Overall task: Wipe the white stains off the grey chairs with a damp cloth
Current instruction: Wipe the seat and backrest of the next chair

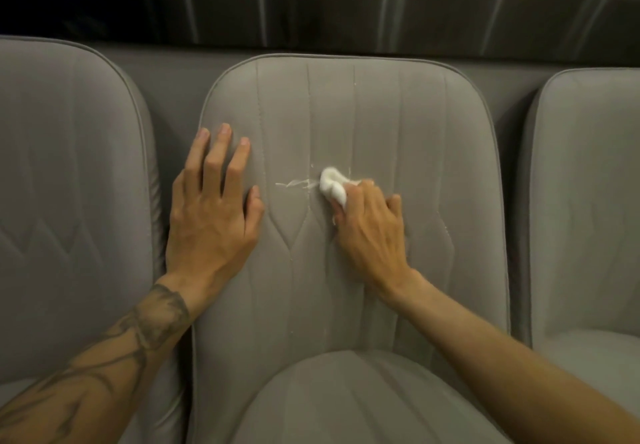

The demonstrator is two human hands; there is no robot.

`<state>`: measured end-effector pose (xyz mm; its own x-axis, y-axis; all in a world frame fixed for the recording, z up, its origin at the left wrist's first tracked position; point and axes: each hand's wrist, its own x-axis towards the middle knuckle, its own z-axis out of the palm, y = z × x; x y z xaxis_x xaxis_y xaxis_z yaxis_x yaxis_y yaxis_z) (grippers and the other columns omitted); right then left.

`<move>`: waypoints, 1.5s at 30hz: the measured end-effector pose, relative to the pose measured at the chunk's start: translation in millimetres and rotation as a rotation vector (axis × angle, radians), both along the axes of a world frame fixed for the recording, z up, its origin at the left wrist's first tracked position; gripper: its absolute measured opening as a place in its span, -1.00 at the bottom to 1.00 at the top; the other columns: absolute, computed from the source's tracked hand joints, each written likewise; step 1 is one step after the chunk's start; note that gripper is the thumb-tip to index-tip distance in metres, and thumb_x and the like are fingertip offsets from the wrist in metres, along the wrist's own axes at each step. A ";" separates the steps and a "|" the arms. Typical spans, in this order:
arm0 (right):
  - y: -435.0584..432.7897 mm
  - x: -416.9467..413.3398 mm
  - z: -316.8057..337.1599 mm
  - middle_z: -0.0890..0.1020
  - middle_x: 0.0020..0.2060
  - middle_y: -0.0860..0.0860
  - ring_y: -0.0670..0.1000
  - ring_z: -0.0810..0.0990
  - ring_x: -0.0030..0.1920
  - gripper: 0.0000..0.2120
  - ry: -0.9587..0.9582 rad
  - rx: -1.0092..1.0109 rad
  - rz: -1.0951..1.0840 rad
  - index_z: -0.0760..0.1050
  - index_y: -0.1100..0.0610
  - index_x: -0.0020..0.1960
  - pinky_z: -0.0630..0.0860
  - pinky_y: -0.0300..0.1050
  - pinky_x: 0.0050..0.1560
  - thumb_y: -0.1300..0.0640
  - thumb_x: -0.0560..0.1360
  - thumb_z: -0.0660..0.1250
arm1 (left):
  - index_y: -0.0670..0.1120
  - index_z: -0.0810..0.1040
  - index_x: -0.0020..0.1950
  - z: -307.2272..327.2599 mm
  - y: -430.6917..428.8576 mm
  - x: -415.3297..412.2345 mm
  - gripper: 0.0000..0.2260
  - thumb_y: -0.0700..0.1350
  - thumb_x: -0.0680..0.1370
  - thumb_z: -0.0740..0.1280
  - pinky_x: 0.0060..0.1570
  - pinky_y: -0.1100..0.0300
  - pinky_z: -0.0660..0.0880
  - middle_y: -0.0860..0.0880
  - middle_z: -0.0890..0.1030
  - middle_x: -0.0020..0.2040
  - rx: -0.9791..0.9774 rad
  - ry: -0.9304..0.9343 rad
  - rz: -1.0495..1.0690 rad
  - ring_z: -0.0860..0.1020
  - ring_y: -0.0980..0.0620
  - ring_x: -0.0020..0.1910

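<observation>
The middle grey chair (398,124) faces me, its stitched backrest filling the centre of the head view. White stain streaks (294,184) run across the backrest near its middle. My right hand (372,227) is shut on a small bunched white cloth (331,187), pressed to the backrest just right of the streaks. My left hand (214,208) lies flat with fingers spread on the backrest's left edge, holding nothing. A thin white line (354,81) also marks a seam near the backrest's top.
A second grey chair (69,183) stands at the left and a third grey chair (588,201) at the right, close beside the middle one. The middle chair's seat cushion (346,402) bulges at the bottom. A dark panel (311,3) runs behind the chairs.
</observation>
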<state>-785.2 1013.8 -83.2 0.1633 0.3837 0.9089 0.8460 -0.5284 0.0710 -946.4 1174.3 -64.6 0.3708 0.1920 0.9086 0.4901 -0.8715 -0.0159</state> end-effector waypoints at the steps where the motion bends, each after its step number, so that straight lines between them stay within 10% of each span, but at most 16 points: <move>1: -4.6 4.8 1.3 0.52 -0.18 0.06 0.15 0.52 -0.17 -0.82 -0.043 -0.041 -0.003 0.57 0.12 0.09 0.30 0.03 -0.14 0.11 0.63 0.20 | -0.08 0.19 0.64 0.2 -0.2 -0.2 -0.44 -0.02 0.65 0.19 0.44 -0.16 0.35 -0.13 0.18 0.66 -0.003 0.001 -0.001 0.11 -0.18 0.67; 7: 13.6 26.7 62.9 0.51 -0.17 0.09 0.14 0.48 -0.19 -0.84 -0.049 0.213 -0.085 0.51 0.14 0.02 0.26 0.02 -0.13 0.09 0.64 0.20 | -0.08 0.18 0.65 0.0 2.3 0.1 -0.44 0.00 0.65 0.17 0.44 -0.18 0.36 -0.12 0.16 0.67 -0.011 0.002 -0.006 0.10 -0.17 0.67; 33: 5.6 10.4 -9.9 0.50 -0.18 0.04 0.11 0.48 -0.20 -0.95 -0.031 0.069 -0.106 0.53 0.08 -0.02 0.27 0.00 -0.17 0.15 0.57 0.29 | -0.08 0.19 0.64 0.5 3.4 1.5 -0.44 -0.01 0.65 0.17 0.41 -0.17 0.36 -0.13 0.18 0.66 0.000 0.005 -0.002 0.12 -0.18 0.66; 45: 47.1 10.8 111.5 0.56 -0.01 0.11 0.13 0.52 -0.06 -0.73 0.063 0.281 -0.010 0.50 0.15 0.15 0.21 -0.02 -0.10 0.03 0.66 0.10 | -0.06 0.20 0.65 -1.2 4.1 1.2 -0.44 -0.03 0.64 0.17 0.41 -0.14 0.38 -0.10 0.18 0.67 -0.007 -0.024 -0.033 0.11 -0.15 0.67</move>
